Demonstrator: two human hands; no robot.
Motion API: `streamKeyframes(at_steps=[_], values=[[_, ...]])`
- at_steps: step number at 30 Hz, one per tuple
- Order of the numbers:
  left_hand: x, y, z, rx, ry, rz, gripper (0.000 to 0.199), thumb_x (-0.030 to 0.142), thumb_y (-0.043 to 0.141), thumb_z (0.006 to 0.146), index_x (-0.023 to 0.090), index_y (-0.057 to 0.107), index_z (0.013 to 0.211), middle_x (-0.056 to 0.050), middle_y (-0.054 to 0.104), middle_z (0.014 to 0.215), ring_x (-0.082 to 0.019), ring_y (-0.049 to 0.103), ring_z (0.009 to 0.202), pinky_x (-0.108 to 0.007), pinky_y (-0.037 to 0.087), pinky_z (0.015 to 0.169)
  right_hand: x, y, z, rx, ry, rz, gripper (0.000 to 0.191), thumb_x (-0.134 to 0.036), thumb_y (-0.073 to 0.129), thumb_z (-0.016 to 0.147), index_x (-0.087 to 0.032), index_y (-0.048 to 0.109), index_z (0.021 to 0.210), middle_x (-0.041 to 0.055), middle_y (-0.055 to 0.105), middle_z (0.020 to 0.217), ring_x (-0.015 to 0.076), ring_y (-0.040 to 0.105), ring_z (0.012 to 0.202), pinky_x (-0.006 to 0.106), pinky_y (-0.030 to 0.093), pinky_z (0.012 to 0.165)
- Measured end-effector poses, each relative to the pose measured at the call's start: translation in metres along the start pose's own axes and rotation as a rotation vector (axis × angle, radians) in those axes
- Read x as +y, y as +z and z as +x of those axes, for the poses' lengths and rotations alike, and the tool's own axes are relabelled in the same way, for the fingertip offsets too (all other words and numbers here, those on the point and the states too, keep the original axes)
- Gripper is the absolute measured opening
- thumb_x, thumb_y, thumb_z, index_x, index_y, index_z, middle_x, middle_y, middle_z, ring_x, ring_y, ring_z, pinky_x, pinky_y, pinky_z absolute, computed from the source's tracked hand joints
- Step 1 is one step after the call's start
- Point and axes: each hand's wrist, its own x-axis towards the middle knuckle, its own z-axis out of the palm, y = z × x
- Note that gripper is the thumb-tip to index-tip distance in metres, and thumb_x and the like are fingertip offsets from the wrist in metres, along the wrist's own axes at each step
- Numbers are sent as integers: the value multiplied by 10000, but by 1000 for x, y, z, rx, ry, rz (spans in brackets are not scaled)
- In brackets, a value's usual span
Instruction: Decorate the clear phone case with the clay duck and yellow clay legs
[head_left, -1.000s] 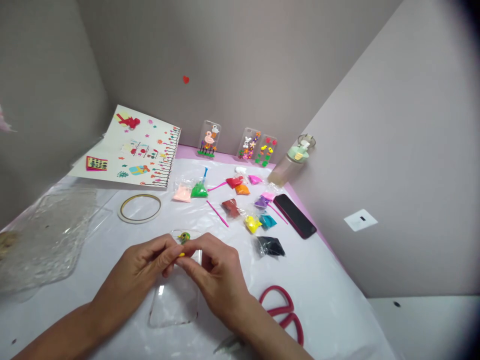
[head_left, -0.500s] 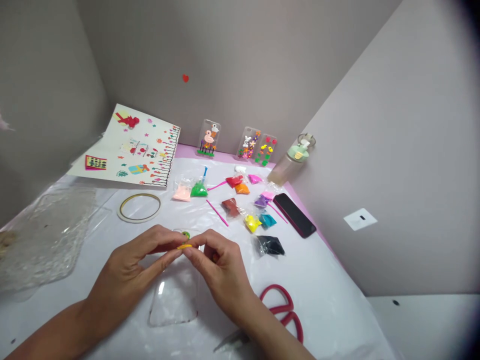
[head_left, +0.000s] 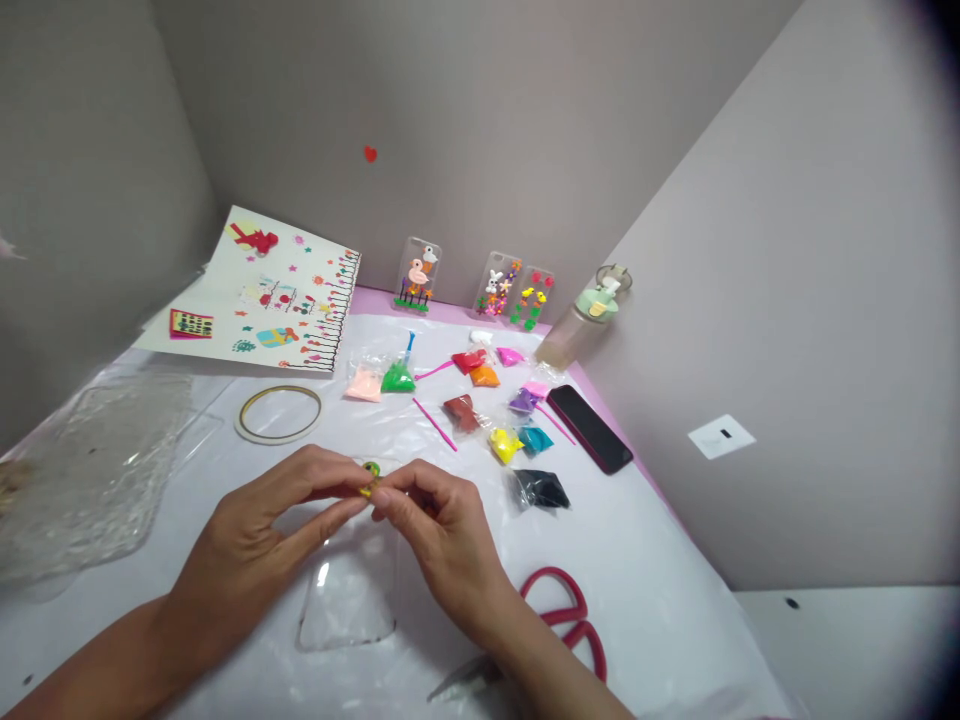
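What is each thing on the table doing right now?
Left hand: pinching the yellow clay bit.
Right hand: pinching it too.
Yellow clay bit: held between the fingertips of both hands.
Clear phone case: lying flat under the hands.
Red scissors: lying on the table.
Phone: screen dark.
Tape roll: lying flat.
Clay bags: closed, scattered.
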Motion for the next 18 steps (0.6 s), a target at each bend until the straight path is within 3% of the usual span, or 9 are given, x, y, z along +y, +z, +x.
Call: streamKeyframes(at_steps=[6, 12, 18], values=[[0, -1, 0, -91, 38, 30, 166, 241, 653, 968, 382, 707, 1038, 65, 749, 964, -128, 714, 906, -201, 546, 846, 1, 0, 1, -9, 23, 3, 314, -446, 738, 874, -177, 731, 712, -5, 650, 682, 117, 478, 621, 258, 373, 614], [-1, -1, 0, -31, 29, 54, 200, 237, 671, 950, 396, 696, 1069, 69, 728, 994, -127, 698, 928, -186, 532, 860, -2, -2, 3, -18, 102, 75, 304, -484, 828, 776, -189, 758, 807, -22, 620, 671, 110, 432, 597, 245, 344, 571], [-1, -3, 0, -93, 71, 69, 192, 224, 663, 949, 377, 703, 1058, 56, 747, 981, -147, 713, 910, -208, 545, 846, -2, -2, 3, -46, 85, 66, 351, -504, 777, 827, -175, 723, 719, -4, 640, 676, 121, 483, 633, 250, 372, 610]])
